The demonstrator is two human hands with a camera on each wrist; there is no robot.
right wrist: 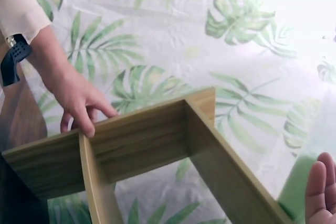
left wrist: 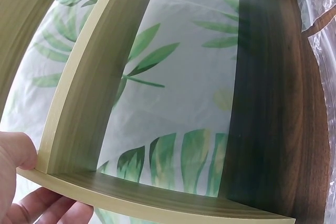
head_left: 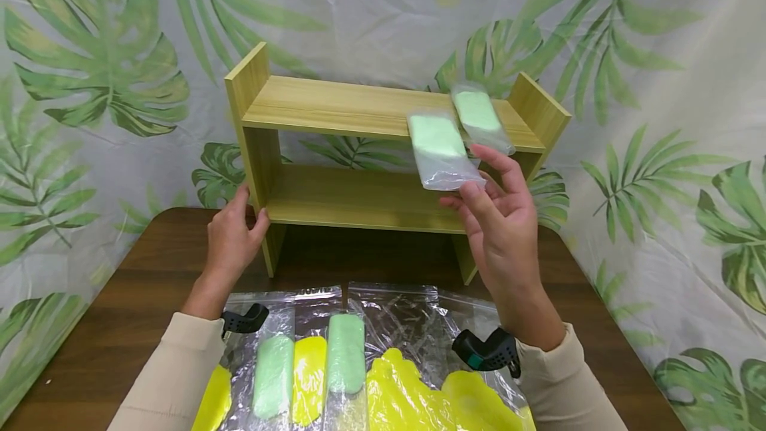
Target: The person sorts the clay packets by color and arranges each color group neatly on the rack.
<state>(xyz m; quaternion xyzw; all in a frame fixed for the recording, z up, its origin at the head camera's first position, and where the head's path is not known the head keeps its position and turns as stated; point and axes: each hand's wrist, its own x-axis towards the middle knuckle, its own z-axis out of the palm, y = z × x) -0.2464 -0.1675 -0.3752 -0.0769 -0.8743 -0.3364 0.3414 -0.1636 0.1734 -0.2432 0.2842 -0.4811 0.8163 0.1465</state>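
Observation:
A small wooden shelf (head_left: 359, 197) with two boards stands on the table. My left hand (head_left: 232, 235) grips its left side panel, thumb at the front edge and fingers behind; the left wrist view shows the thumb near where the lower board meets the side panel (left wrist: 157, 203). My right hand (head_left: 505, 218) pinches the lower end of a clear plastic bag holding a light green slab (head_left: 438, 137), tilted in front of the upper board (head_left: 341, 102). Another bagged green slab (head_left: 479, 112) lies at the right of that board, partly over its front edge.
In front of the shelf, clear zip bags lie on the dark wooden table (head_left: 108, 344), with green slabs (head_left: 346, 351), a yellow slab (head_left: 309, 378) and larger yellow pieces (head_left: 407, 394). A leaf-patterned cloth (head_left: 371, 12) hangs behind the shelf.

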